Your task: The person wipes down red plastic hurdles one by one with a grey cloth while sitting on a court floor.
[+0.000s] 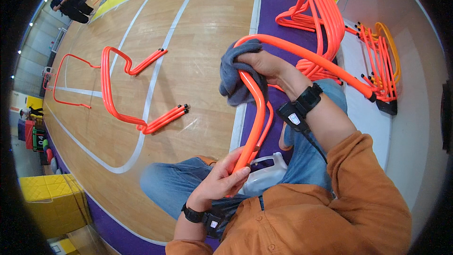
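An orange tubular training hurdle (293, 47) lies slantwise across my lap, one black-capped end pointing right. My left hand (226, 179) grips its lower part, near the bottom centre. Higher up, my right hand (260, 64) holds a bunched grey-blue cloth (231, 74) wrapped around the tube near a bend. The fingertips of the right hand are partly hidden in the cloth. Another thin orange tube runs just behind the held one. A translucent white plastic jug (267, 175) with a handle is between my legs.
Orange hurdles (109, 81) stand nested on the wooden floor at left. More hurdles are stacked (327, 24) at upper right, with orange and yellow ones (384, 63) by the wall. Yellow padded blocks (53, 198) are at lower left. Another person (72, 5) stands far off, holding a pole.
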A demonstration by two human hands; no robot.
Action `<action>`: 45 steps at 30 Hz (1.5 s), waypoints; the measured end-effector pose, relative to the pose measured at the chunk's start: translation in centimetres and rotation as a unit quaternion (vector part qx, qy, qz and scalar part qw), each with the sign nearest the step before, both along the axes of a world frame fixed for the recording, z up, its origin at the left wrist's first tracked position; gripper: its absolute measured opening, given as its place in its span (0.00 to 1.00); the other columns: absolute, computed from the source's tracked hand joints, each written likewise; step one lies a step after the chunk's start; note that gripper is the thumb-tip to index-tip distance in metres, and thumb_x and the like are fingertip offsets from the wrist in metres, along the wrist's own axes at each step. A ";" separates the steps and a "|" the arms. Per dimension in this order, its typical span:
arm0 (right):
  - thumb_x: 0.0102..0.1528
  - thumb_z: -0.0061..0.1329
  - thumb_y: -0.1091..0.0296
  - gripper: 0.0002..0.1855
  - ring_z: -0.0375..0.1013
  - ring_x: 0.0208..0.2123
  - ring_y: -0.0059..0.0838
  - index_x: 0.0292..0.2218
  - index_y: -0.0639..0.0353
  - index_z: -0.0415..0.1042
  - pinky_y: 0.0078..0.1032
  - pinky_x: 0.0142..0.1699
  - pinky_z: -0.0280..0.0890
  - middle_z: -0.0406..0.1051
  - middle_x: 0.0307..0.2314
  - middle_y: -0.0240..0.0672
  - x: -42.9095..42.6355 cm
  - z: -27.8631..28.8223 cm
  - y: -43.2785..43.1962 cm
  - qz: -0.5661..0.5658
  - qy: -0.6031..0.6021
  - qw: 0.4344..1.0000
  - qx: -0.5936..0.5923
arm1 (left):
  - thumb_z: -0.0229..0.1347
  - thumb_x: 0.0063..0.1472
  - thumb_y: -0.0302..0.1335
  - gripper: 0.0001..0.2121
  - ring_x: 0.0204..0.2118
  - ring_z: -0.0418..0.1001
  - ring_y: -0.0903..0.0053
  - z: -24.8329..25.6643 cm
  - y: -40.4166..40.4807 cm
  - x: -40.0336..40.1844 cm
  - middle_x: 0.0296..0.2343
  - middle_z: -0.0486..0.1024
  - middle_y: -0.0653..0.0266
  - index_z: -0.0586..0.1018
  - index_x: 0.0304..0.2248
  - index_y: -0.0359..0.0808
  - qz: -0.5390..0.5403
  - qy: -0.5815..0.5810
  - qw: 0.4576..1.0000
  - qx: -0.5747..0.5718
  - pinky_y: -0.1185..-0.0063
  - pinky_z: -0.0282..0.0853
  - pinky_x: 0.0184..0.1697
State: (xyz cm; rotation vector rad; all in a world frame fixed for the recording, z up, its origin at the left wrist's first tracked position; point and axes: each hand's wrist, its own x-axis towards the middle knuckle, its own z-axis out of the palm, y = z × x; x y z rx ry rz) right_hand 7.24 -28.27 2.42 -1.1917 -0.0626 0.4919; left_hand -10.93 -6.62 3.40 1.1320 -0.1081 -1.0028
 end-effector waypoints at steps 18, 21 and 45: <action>0.54 0.42 0.65 0.10 0.73 0.25 0.25 0.32 0.62 0.71 0.25 0.32 0.70 0.73 0.25 0.36 -6.6 -0.4 3.8 -0.032 0.067 0.996 0.054 | 0.54 0.58 0.34 0.22 0.36 0.72 0.76 -2.7 1.5 3.7 0.32 0.72 0.60 0.65 0.46 0.28 0.142 -0.075 0.986 -0.038 0.77 0.69 0.41; 0.56 0.38 0.63 0.13 0.74 0.26 0.28 0.32 0.62 0.71 0.26 0.35 0.71 0.74 0.26 0.38 -3.4 0.6 1.7 -0.051 0.075 0.983 0.158 | 0.59 0.49 0.37 0.31 0.43 0.72 0.73 -2.9 2.8 3.7 0.37 0.72 0.57 0.66 0.49 0.27 0.081 -0.122 0.988 -0.047 0.74 0.65 0.49; 0.56 0.45 0.65 0.14 0.72 0.36 0.24 0.41 0.64 0.70 0.23 0.43 0.69 0.72 0.36 0.35 -5.6 3.5 5.1 0.042 0.007 0.997 0.061 | 0.60 0.52 0.21 0.14 0.29 0.71 0.85 -3.6 2.0 3.7 0.28 0.74 0.67 0.74 0.39 0.28 0.083 -0.263 0.936 0.221 0.83 0.68 0.34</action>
